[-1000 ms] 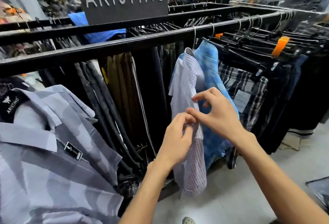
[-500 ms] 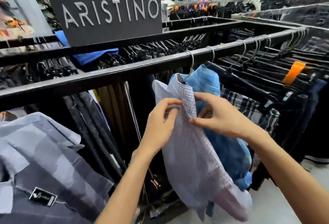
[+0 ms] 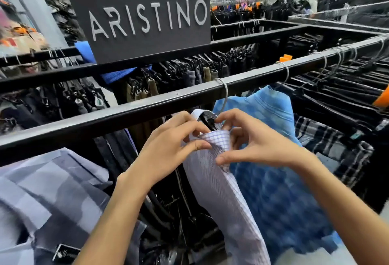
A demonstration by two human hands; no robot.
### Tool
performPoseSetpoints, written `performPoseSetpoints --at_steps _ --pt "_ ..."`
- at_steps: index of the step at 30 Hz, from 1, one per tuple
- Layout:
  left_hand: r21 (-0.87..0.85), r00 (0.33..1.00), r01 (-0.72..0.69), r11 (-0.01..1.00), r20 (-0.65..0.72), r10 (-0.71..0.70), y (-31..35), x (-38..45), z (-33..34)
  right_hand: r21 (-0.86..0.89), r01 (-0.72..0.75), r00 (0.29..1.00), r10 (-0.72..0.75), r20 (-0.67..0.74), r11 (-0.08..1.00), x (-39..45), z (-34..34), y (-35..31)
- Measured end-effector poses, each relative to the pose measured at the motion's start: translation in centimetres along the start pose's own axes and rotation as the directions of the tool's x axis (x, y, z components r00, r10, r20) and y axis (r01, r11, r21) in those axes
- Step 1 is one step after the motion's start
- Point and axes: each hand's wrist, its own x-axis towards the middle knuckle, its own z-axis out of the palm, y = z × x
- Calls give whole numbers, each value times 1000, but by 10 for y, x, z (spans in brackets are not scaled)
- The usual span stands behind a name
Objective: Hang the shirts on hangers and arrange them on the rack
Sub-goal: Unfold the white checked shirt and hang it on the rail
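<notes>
Your left hand (image 3: 168, 149) and right hand (image 3: 250, 144) pinch the checked shirt (image 3: 219, 176) collar, fingers clamped, hanger (image 3: 225, 94) hooked on rack rail (image 3: 126, 113) at 12 o'clock; next, judge collar straight, release

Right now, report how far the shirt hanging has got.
Done: the blue shirt hangs from the rack rail, and the checked shirt is on its hanger, hooked over the same rail.
In hand: the left hand and right hand pinch the checked shirt at its collar, apparently fastening or straightening it.
Left: the grey patterned shirt lies at lower left; no hanger shows on it.
</notes>
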Motion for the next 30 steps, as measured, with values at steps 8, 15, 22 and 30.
performPoseSetpoints --at_steps 8,15,22,30 --pt "179 980 -198 964 19 198 8 3 -8 -180 218 973 -228 -36 959 -9 -4 -11" --pt "331 869 -255 909 -333 365 5 -11 15 -819 381 757 -653 11 429 -29 14 -4" --pt "311 719 -398 863 -478 504 0 -19 22 -736 354 862 -507 17 577 -47 15 1" --pt "179 827 -344 922 -407 388 -12 -21 18 -724 378 910 -375 176 577 -55 -4 -7"
